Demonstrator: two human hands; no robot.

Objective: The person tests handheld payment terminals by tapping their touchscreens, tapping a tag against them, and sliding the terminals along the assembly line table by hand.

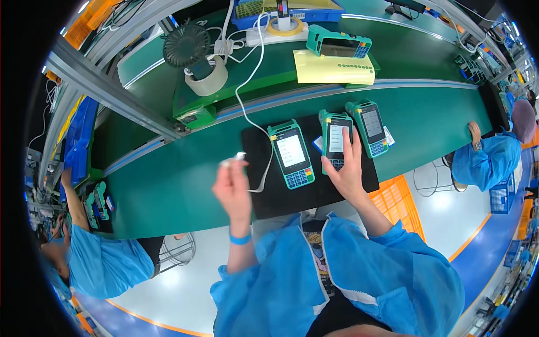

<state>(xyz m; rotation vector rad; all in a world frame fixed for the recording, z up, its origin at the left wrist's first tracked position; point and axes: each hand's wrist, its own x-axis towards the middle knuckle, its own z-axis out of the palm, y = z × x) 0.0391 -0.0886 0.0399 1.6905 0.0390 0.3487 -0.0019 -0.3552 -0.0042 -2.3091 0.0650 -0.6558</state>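
Note:
Between the fingertips of my left hand [231, 188], at the left of the black mat [314, 199], is the white plug [240, 155] of a cable. My right hand [349, 174] lies over the middle card payment terminal [336, 145], fingers stretched over its lit screen and thumb by its left edge. To its left rests another green-cased terminal [292, 154], screen lit, apart from both hands. A third terminal [370, 126] stands to the right, slightly turned. Part of the middle terminal's keypad is hidden by my right hand.
A white cable [255, 73] runs down from a power strip [269, 35] onto the mat. On the raised shelf are a small fan [188, 48], a yellow sheet [314, 70] and another terminal [339, 44]. An orange crate [398, 205] is below the bench. Co-workers sit left and right.

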